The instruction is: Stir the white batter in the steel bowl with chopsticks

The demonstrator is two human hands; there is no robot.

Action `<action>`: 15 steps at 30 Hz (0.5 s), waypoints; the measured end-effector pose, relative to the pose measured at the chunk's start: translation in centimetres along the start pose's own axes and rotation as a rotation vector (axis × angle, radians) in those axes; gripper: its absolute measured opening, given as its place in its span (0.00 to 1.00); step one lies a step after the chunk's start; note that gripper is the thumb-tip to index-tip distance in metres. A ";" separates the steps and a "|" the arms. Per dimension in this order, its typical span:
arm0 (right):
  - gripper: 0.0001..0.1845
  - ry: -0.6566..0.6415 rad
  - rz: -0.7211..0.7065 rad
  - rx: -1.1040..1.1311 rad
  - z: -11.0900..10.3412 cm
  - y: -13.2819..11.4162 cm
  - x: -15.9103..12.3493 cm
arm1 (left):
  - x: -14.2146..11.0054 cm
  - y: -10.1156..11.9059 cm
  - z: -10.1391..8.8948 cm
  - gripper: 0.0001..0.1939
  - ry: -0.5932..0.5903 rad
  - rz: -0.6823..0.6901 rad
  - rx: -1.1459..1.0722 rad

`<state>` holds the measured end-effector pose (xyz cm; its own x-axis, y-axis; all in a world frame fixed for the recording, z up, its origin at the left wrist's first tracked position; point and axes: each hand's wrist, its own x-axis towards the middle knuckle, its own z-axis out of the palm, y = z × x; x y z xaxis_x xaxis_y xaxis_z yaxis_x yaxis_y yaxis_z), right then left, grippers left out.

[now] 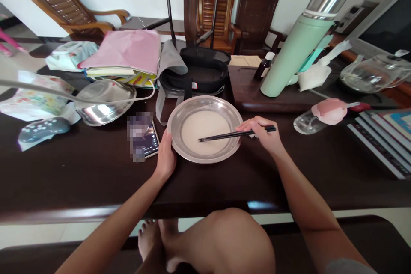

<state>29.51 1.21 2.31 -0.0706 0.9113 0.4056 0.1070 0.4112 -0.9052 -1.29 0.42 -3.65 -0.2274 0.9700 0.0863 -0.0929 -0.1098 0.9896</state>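
Note:
A wide steel bowl [205, 159] stands near the middle of the dark table, with a pale, milky batter [202, 126] in it. My left hand [166, 156] grips the bowl's left side, its fingers partly hidden beneath the rim. In my right hand [265, 132] is a pair of dark chopsticks [224, 135], held together over the bowl's right rim. Their tips touch the surface of the batter and are coated with it. A phone [150, 139] with a lit screen lies just left of my left hand.
Left of the phone rests another steel bowl [105, 102] with a clear lid or bowl on it. A grey-black bag [194, 70] and pink folder [125, 51] lie behind. To the right are a green thermos [293, 51], a clear bottle with a pink top [329, 112] and stacked books [382, 143].

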 end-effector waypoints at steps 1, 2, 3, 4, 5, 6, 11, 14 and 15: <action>0.19 -0.007 0.001 -0.024 0.1 -0.1 0.0 | 0.0 0.0 0.0 0.23 -0.002 -0.007 -0.016; 0.18 -0.004 -0.004 -0.042 0.2 -0.2 0.0 | 0.0 0.1 0.0 0.23 -0.003 -0.009 -0.025; 0.18 0.012 -0.011 -0.055 0.2 -0.2 0.1 | 0.0 0.1 0.0 0.23 -0.005 -0.004 -0.019; 0.18 0.036 -0.017 -0.058 0.1 -0.2 0.1 | -0.1 0.2 0.0 0.23 -0.006 0.005 0.002; 0.19 0.066 -0.022 -0.048 0.0 -0.2 0.2 | -0.1 0.2 0.0 0.23 -0.003 0.017 0.026; 0.20 0.097 -0.024 -0.026 -0.2 -0.2 0.2 | -0.1 0.1 -0.1 0.23 -0.001 0.026 0.043; 0.22 0.069 0.005 0.057 -0.4 0.2 0.2 | 0.1 -0.7 -0.4 0.26 -0.015 0.030 0.015; 0.22 0.007 0.023 -0.026 0.1 -0.1 0.1 | 0.2 -0.9 -0.4 0.26 -0.022 0.047 0.041; 0.21 0.004 0.021 -0.053 0.3 -0.2 0.1 | 0.2 -0.8 -0.4 0.27 -0.025 0.050 0.045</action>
<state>29.22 1.22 2.50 -0.0642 0.9199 0.3870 0.1607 0.3922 -0.9057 -1.69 0.61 -4.51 -0.2062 0.9687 0.1380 -0.0378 -0.1489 0.9881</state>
